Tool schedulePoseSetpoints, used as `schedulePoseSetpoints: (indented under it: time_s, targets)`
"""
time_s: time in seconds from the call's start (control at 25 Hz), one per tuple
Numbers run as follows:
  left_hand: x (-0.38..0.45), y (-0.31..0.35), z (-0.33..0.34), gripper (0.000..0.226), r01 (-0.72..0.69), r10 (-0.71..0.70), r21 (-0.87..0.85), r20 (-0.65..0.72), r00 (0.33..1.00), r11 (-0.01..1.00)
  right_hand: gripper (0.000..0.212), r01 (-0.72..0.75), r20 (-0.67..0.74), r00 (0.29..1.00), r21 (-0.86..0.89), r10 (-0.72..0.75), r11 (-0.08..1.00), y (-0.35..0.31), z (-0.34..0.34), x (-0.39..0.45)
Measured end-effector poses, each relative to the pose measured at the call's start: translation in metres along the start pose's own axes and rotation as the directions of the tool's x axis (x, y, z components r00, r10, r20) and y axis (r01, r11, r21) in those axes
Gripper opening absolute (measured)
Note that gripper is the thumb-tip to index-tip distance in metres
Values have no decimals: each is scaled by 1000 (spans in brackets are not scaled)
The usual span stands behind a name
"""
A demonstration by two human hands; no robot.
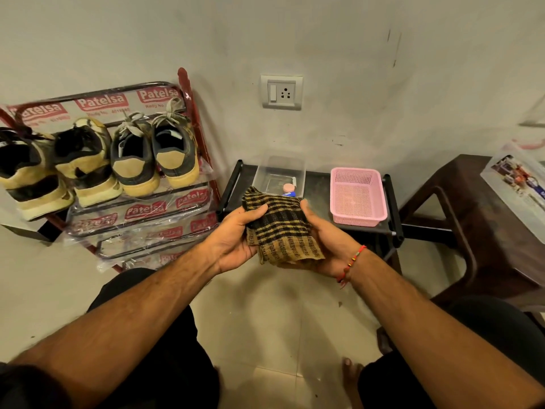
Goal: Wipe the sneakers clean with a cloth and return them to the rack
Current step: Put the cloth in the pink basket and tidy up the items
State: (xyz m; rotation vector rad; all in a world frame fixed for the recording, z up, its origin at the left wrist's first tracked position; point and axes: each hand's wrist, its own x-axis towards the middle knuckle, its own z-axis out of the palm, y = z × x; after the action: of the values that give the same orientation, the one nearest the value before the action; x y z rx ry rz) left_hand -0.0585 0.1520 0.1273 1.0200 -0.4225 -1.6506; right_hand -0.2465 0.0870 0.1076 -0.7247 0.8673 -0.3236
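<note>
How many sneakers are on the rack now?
4, all on the top shelf of the rack, heels outward: one at the far left, partly cut off by the frame edge, the second, the third, and the fourth at the right end.

Home corner: shoe rack (188, 119), wall socket (281, 92).

Open floor (280, 320) before crowded rack (165, 208)

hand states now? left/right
Left hand: grips the checked cloth, thumb on top.
Right hand: holds the same cloth from the other side.
</note>
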Motion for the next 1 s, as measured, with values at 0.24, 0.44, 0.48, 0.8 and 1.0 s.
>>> schedulePoseSetpoints:
  time_s: [0.24,0.44,0.48,0.8,1.0]
  targets:
    - [1,-1,-5,42,38,-33,77,-65,997,996,34,207,-228,957,94,-182,974,-8,-5,10]
    - [4,-6,0,36,-77,91,194,-62,994,978,72,321,-320,778,-538,-541,780,0,9,8]
    - [5,-8,0,34,-104,122,264,-52,991,959,79,388,-222,783,-557,-581,735,2,14,7]
    - [3,-15,1,41,-126,188,466,-89,978,876,36,517,-42,754,-578,-656,631,20,25,11]
    - [4,-18,1,25,-240,357,686,-30,934,687,38,503,-126,791,-421,-598,755,21,37,6]
